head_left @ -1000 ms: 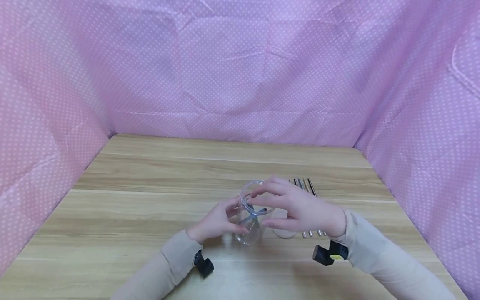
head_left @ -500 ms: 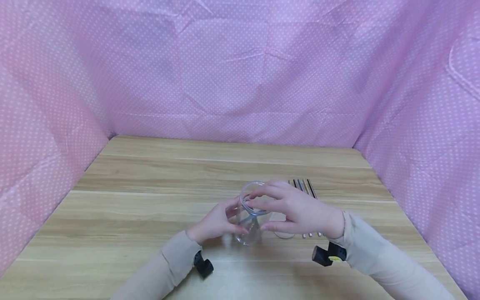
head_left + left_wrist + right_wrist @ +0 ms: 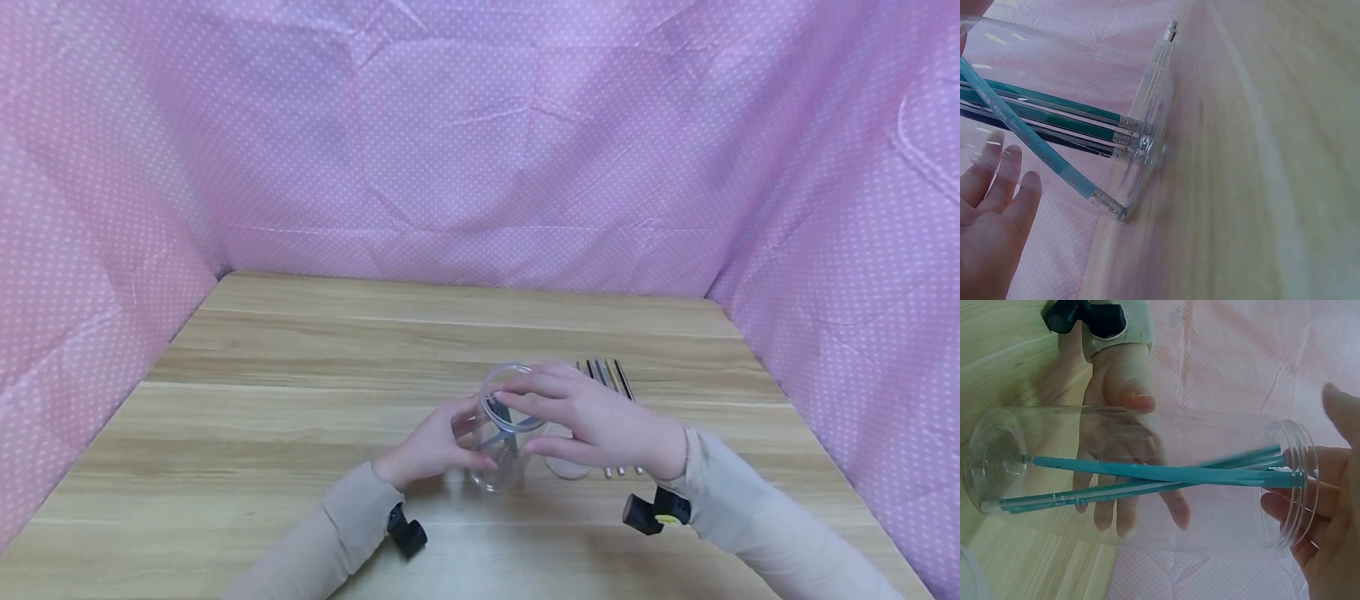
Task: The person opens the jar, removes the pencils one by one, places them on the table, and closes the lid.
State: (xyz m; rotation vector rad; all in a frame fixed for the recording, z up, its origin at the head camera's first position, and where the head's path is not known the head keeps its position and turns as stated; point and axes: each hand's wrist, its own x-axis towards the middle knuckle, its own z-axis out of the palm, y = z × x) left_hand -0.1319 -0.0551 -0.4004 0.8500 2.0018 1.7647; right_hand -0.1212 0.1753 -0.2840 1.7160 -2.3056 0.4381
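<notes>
1. Hanging across the back and down both sides, a pink polka-dotted fabric curtain (image 3: 480,150) encloses the scene.
2. A pale wood-grain rectangular surface (image 3: 337,350) lies below it and carries everything.
3. Two beige fabric sleeves (image 3: 765,508) reach in from the near edge, one on each arm.
4. The person's right hand (image 3: 592,417) is at the jar's mouth, released: its fingers bend loosely over the rim, and the thumb stands apart from them.
5. The left hand (image 3: 427,446) grasps the jar's side, fingers round the far wall and thumb on the near one.
6. The clear, cylindrical, see-through jar (image 3: 506,464) stands roughly upright on the surface between the two hands, its ringed mouth facing up.
7. Small black camera units (image 3: 652,512) sit at both wrists; the right one bears a yellow patch.
8. A round, clear lid-like disc (image 3: 567,469) lies just beside the jar, partly under the right hand.
9. Slender dark, blue and tan loose sticks (image 3: 611,377) lie side by side beyond the disc, partly hidden by the right hand.
10. Inside the jar lean a light-blue pencil (image 3: 1041,147) with a metal end, crossing the others, plus dark-green pencils (image 3: 1066,105) and a near-black pencil (image 3: 1066,139).
</notes>
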